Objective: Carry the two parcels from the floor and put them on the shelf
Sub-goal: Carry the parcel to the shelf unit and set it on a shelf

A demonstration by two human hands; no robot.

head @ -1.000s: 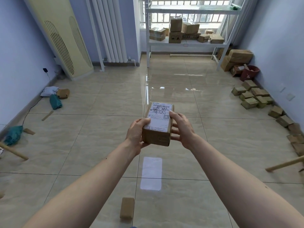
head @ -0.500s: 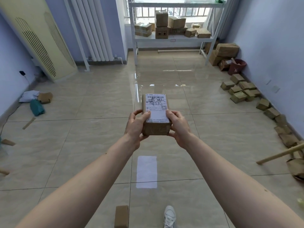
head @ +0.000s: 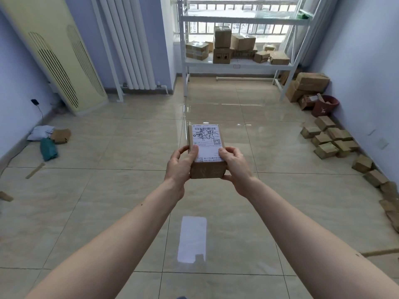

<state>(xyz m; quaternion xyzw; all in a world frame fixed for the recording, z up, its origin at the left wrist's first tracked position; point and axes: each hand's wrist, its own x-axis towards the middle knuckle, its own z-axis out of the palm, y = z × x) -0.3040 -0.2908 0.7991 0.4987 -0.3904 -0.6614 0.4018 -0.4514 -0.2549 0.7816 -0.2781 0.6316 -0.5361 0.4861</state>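
I hold a small brown cardboard parcel (head: 206, 147) with a white shipping label on top, out in front of me at mid-frame. My left hand (head: 179, 167) grips its left side and my right hand (head: 234, 167) grips its right side, thumbs on the label. Straight ahead at the far wall stands the white metal shelf (head: 237, 62), its lower board carrying several cardboard boxes. A second parcel stacked under the first cannot be made out.
Small boxes (head: 330, 139) line the right wall, with larger cartons (head: 308, 85) and a dark red bucket (head: 325, 105) near the shelf's right leg. Bags and a packet (head: 48, 139) lie by the left wall. A floor air conditioner (head: 54, 55) and radiator (head: 127, 44) stand at left.
The shelf has grown larger and nearer in view as I moved forward. The parcel has turned straighter in both hands. The small box on the floor near my feet has left the frame.
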